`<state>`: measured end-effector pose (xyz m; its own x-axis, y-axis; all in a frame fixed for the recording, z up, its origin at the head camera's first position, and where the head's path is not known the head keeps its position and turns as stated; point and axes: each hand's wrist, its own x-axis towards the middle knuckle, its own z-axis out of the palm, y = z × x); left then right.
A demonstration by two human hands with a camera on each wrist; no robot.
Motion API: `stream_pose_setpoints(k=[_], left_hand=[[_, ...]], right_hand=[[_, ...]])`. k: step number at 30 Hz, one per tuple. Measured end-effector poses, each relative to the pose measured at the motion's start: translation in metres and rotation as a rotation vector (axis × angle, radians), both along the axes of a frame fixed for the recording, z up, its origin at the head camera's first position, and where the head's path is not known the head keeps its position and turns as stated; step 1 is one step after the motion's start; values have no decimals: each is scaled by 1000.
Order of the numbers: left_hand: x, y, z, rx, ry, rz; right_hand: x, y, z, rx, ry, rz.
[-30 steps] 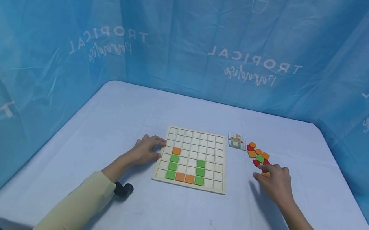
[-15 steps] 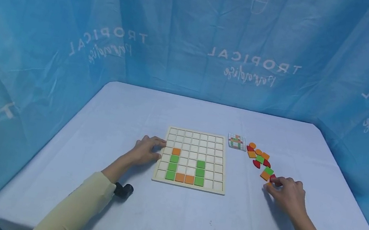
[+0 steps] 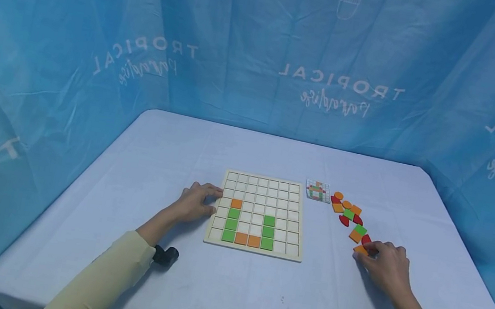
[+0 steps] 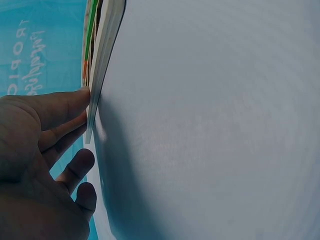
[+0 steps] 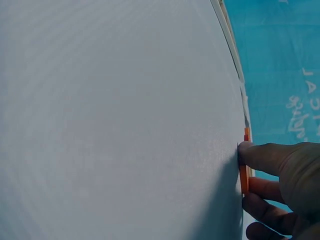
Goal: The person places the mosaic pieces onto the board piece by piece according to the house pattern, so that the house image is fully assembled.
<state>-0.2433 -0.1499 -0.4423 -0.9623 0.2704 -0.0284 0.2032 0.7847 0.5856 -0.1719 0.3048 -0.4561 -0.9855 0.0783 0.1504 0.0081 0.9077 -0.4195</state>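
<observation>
A pale wooden grid board (image 3: 263, 183) lies on the table, with a green and orange tile pattern set in its cells. My left hand (image 3: 193, 202) rests at its left edge, thumb and fingertips touching the rim; the left wrist view shows this contact at the board (image 4: 102, 65). On the right, my right hand (image 3: 387, 263) pinches an orange square tile (image 3: 360, 250) at the near end of the loose pieces. That orange tile (image 5: 244, 177) shows edge-on by the thumb in the right wrist view. A red piece (image 3: 366, 239) lies right by the index finger.
A small pattern card (image 3: 318, 190) lies off the board's upper right corner. Loose pieces trail from it toward my right hand: orange discs (image 3: 339, 195), green squares (image 3: 348, 214), red pieces (image 3: 344, 221) and orange squares (image 3: 355, 236). A blue curtain (image 3: 264, 45) surrounds the white-covered table (image 3: 226, 295).
My right hand has moved right and nearer along the loose pieces, uncovering several of them, and now has the orange square tile at its fingertips. My left hand stays at the board.
</observation>
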Motion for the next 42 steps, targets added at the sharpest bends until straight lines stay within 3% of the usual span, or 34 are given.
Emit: stream_pose_setpoints(k=[13, 21, 28, 42], left_hand=[[0, 0, 1, 4, 1, -4], [0, -1, 1, -2, 10, -12], [-1, -1, -2, -3, 10, -12], [-1, 0, -1, -12, 3, -3]], right_hand=[[0, 0, -2, -15, 16, 19], [-6, -14, 8, -49, 31, 66], [-22, -52, 17, -75, 67, 146], [-56, -143, 16, -121, 102, 348]])
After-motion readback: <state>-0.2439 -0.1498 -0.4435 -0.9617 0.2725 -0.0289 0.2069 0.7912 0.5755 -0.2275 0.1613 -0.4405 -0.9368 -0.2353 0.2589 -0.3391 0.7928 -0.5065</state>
